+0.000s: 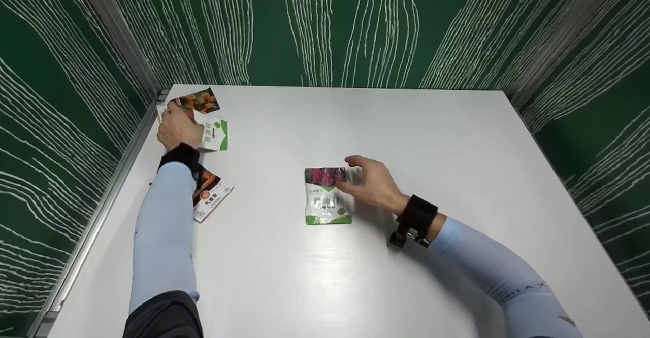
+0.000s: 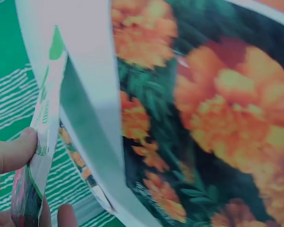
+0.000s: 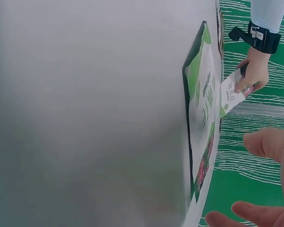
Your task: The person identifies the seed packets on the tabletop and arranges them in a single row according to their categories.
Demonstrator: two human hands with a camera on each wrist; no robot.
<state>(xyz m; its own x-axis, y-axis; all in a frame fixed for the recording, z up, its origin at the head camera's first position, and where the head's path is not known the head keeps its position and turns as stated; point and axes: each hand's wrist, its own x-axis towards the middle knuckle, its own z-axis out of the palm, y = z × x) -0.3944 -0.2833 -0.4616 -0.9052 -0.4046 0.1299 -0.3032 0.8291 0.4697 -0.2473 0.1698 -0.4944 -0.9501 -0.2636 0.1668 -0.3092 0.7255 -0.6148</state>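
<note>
My left hand (image 1: 180,129) pinches a white and green seed packet (image 1: 216,134) at the far left of the table; the left wrist view shows the thumb (image 2: 19,151) against the packet's side. Behind it lies another packet with orange flowers (image 1: 204,101), partly covered. A second seed packet (image 1: 327,203), white with pink flowers and a green lower band, lies flat mid-table. Beside its right edge hovers my right hand (image 1: 375,183), thumb and fingers spread and holding nothing. In the right wrist view its fingers (image 3: 262,213) stand apart from that packet.
An orange-flower packet (image 1: 210,196) lies partly beneath my left forearm and fills much of the left wrist view. The white table (image 1: 431,135) is bounded by green walls (image 1: 442,33) with white streaks. A metal rail (image 1: 101,226) runs along its left edge.
</note>
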